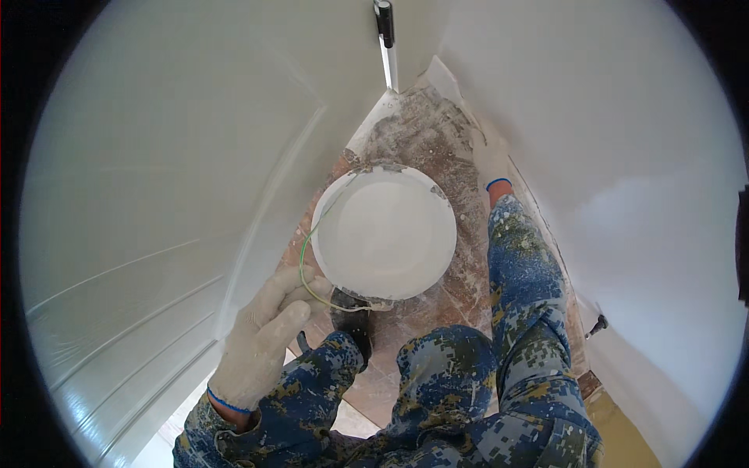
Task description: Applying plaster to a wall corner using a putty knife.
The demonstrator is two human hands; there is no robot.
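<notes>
A round white bucket of smooth white material stands on the floor in front of me, with pale smears around its rim. Its thin green wire handle hangs over the left side. My left hand, in a dusty white glove with a blue cuff, is beside that handle. The thumb is apart from the curved fingers, and the fingertips are at or against the wire. My right hand, gloved alike, reaches low along the base of the right wall, near a loose white flap. Its fingers blend into the pale edge there.
The brown floor, streaked with white, narrows to a corner ahead. A black-handled tool with a pale blade stands at that corner. Smooth walls close in on both sides. A small black fitting sticks out at right. My dark shoe touches the bucket area.
</notes>
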